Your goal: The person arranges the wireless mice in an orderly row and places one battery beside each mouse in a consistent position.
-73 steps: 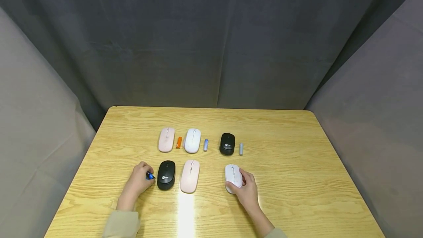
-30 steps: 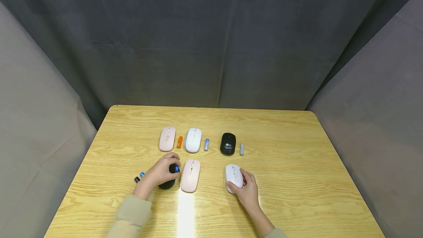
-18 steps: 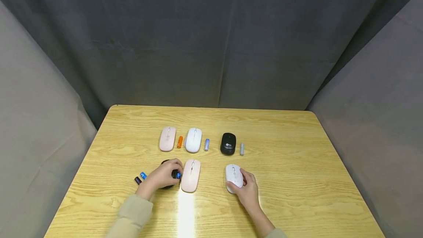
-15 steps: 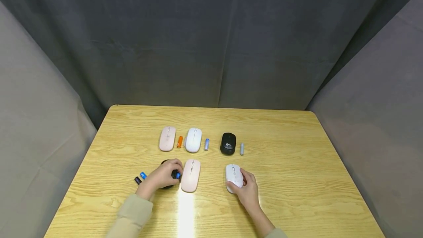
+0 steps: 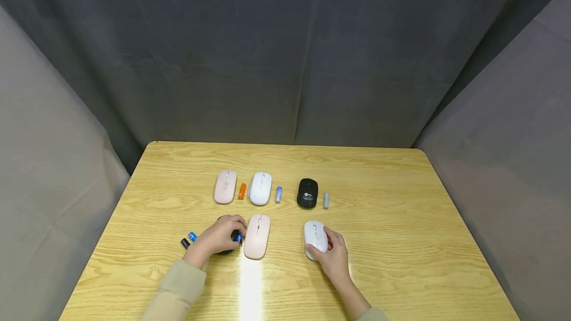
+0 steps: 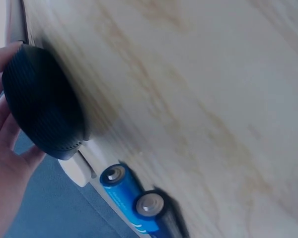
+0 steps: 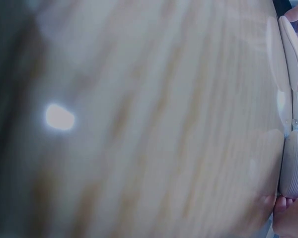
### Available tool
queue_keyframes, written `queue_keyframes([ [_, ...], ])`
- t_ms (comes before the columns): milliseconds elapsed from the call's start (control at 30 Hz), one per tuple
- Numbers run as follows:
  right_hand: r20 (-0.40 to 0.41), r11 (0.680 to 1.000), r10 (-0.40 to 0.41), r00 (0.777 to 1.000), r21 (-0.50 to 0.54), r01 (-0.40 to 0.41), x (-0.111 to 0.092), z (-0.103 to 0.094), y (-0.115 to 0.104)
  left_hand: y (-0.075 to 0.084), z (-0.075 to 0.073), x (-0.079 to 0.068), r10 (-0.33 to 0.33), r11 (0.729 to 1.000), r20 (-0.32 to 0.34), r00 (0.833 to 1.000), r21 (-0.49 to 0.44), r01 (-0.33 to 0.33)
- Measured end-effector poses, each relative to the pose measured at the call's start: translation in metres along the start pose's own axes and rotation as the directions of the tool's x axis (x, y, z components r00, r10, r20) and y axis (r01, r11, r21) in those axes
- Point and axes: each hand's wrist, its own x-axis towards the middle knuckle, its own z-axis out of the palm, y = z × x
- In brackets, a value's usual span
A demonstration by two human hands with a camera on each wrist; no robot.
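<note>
In the head view my left hand (image 5: 223, 237) reaches over a black mouse (image 5: 235, 235), its fingertips round a blue battery (image 5: 239, 238) between that mouse and a pink mouse (image 5: 257, 237). The left wrist view has the fingers behind the black mouse (image 6: 42, 101), and the pinched battery is hidden there. Two more batteries lie left of the wrist, one blue (image 5: 193, 237) and one dark (image 5: 185, 243). My right hand (image 5: 332, 256) grips a white mouse (image 5: 315, 237) by its sides, thumb on the left; that mouse (image 7: 295, 163) appears at the right wrist view's edge.
Along the back row stand a pink mouse (image 5: 225, 187), an orange battery (image 5: 242, 191), a white mouse (image 5: 260, 188), a lilac-blue battery (image 5: 278, 194), a black mouse (image 5: 308, 193) and a grey battery (image 5: 326, 200). Grey curtains enclose the wooden table (image 5: 392, 241).
My left hand has carried a blue battery from the left of the black mouse over to its right side and down, leaving two batteries behind. The right hand stays on the white mouse.
</note>
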Motion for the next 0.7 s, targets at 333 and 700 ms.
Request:
queue_keyframes([
  [333,-0.001,1.0,0.001,1.0,-0.006,-0.001,-0.0002,0.0,-0.0003,-0.002,-0.0019,-0.0008,-0.035,0.999,0.006,0.999,0.041,0.035],
  [700,0.0,1.0,0.005,1.0,0.0,-0.005,-0.0004,0.0004,-0.0003,-0.0016,0.001,0.0005,-0.024,0.997,0.001,1.0,0.072,0.024],
])
